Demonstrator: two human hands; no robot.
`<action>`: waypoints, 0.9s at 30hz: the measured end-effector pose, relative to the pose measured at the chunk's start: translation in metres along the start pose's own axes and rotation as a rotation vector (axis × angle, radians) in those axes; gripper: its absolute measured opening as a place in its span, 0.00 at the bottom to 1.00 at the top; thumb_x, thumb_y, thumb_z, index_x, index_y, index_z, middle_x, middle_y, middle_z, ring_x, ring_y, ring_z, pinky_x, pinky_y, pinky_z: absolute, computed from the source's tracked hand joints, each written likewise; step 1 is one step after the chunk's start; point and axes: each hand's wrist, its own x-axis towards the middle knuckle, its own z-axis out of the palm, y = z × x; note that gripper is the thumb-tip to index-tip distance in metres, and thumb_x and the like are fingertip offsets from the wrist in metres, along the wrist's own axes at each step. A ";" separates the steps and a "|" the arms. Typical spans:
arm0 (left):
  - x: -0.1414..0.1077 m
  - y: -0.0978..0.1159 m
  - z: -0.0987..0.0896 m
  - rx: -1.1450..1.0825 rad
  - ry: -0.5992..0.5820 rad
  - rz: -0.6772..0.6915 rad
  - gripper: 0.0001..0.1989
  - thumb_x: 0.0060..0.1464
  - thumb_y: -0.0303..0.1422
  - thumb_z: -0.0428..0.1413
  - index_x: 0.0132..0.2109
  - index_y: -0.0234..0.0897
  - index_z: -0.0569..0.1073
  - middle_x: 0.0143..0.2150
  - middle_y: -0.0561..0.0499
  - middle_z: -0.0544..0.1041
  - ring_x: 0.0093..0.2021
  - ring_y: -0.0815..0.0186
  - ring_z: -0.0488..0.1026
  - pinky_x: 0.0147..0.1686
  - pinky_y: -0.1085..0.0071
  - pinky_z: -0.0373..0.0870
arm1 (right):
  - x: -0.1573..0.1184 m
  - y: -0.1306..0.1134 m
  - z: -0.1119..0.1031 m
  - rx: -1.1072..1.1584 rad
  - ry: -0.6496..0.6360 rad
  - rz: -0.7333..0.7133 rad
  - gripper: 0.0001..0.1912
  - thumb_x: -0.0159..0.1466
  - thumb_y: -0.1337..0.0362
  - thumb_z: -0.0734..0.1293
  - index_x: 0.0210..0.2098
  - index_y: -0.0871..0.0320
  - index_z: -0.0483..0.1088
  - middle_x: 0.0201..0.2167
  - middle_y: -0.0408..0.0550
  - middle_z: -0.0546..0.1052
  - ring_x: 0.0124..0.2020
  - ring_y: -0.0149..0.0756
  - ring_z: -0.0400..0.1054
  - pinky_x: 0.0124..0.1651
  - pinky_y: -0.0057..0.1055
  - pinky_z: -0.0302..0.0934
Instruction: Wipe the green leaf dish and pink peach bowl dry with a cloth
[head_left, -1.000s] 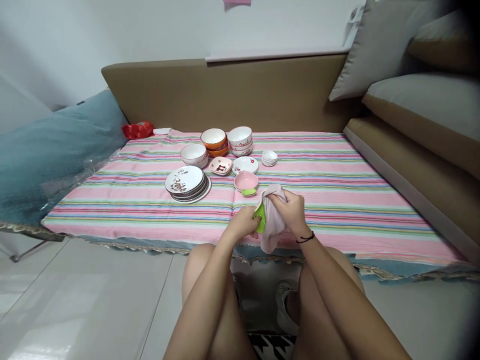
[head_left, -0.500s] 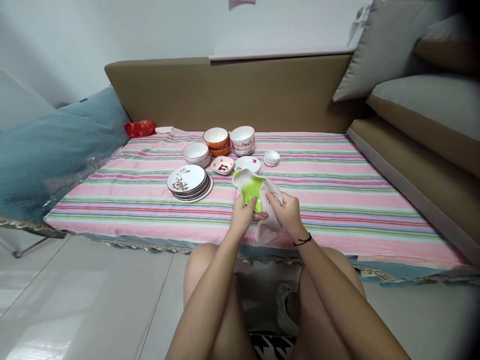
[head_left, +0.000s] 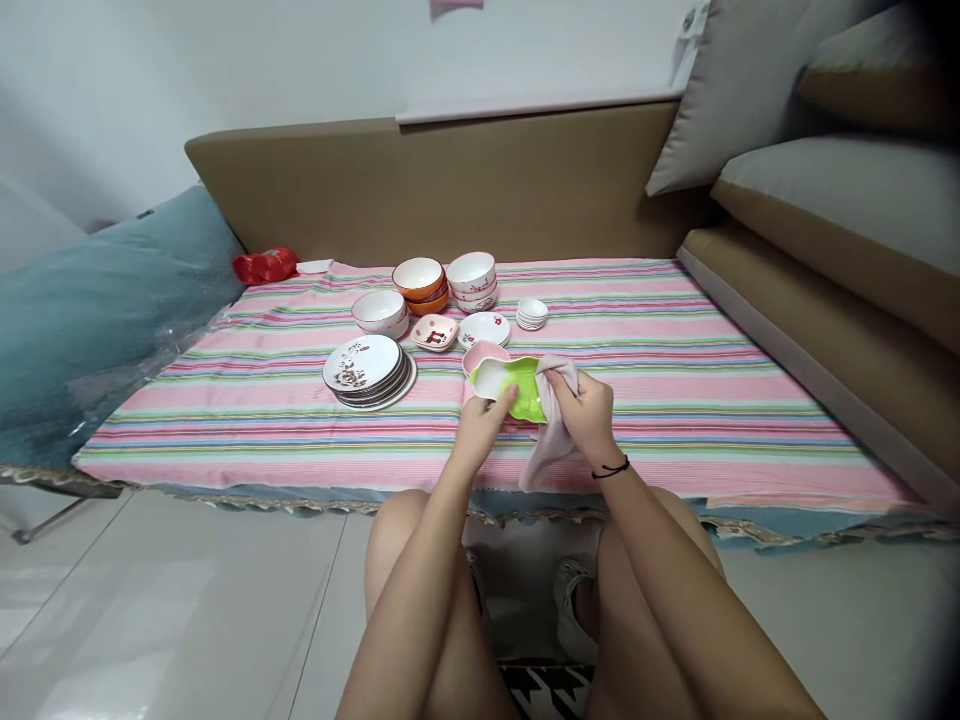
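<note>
A green and white leaf-shaped dish [head_left: 527, 392] is held over the striped cloth in front of me. My left hand [head_left: 484, 425] grips its left side, thumb on the inner face. My right hand [head_left: 587, 410] pinches a pale pink cloth [head_left: 555, 440] folded over the dish's right end, and the rest of the cloth hangs down. Behind the dish a pink bowl [head_left: 486, 354] is partly hidden. Close by lie a white flowered plate stack [head_left: 484, 328] and a square pink dish [head_left: 434, 332] with a cartoon picture.
Left stands a stack of brown-patterned plates [head_left: 363, 362]. Farther back are white bowls [head_left: 380, 309], orange bowls [head_left: 418, 277], red-rimmed bowls [head_left: 472, 272] and small white dishes [head_left: 532, 310]. A red plastic package [head_left: 265, 266] lies at back left; cushions [head_left: 825, 200] rise at right.
The leaf-shaped dish has turned to lie more level, its right end swinging right with the cloth. The pink bowl behind it now shows. The whole view has shifted slightly.
</note>
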 end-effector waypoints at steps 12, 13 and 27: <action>-0.005 0.005 -0.023 0.227 -0.156 -0.060 0.13 0.49 0.40 0.55 0.28 0.34 0.69 0.17 0.55 0.68 0.11 0.69 0.64 0.10 0.74 0.60 | 0.003 0.001 -0.007 -0.010 -0.060 -0.129 0.17 0.59 0.56 0.64 0.18 0.59 0.64 0.14 0.39 0.60 0.20 0.27 0.53 0.26 0.27 0.47; -0.005 0.005 -0.021 0.180 -0.141 -0.053 0.12 0.50 0.40 0.55 0.28 0.34 0.68 0.17 0.55 0.68 0.11 0.70 0.64 0.10 0.74 0.60 | 0.003 0.001 -0.006 0.009 -0.041 -0.088 0.17 0.58 0.55 0.65 0.19 0.60 0.65 0.15 0.39 0.61 0.21 0.27 0.53 0.26 0.27 0.48; -0.003 -0.008 0.010 -0.182 0.026 0.004 0.12 0.51 0.41 0.54 0.37 0.36 0.65 0.23 0.56 0.70 0.19 0.72 0.69 0.22 0.73 0.70 | -0.011 -0.003 0.017 0.327 -0.132 0.282 0.18 0.52 0.53 0.69 0.33 0.62 0.70 0.29 0.48 0.75 0.29 0.35 0.65 0.33 0.29 0.58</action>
